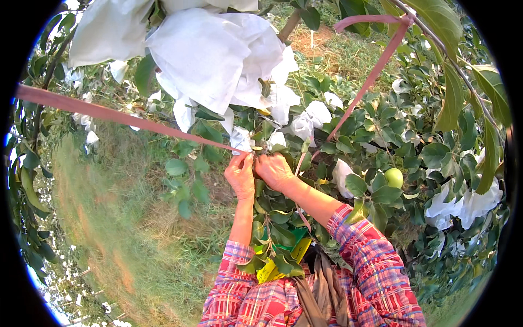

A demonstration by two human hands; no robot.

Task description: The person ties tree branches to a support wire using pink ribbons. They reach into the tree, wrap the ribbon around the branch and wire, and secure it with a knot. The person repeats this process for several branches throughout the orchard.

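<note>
My left hand (239, 176) is closed in a pinch, its fingertips on the end of a taut pink ribbon (131, 121) that comes in from the far left. Right beside it, my right hand (274, 170) is closed too, fingers curled together; what lies in them is hidden. The two hands almost touch at the fingertips. Just beyond them hangs a small crumpled white bag (241, 139) among leaves. A leafy branch (267, 218) rises below the hands, in front of my body.
Large white bags (199, 57) hang close overhead. A second pink ribbon (370, 79) slants down from a branch at the upper right. One bare green apple (393, 177) shows among leaves on the right. Yellow and green material (269, 271) lies against my plaid shirt. Grass (147, 240) covers the ground leftward.
</note>
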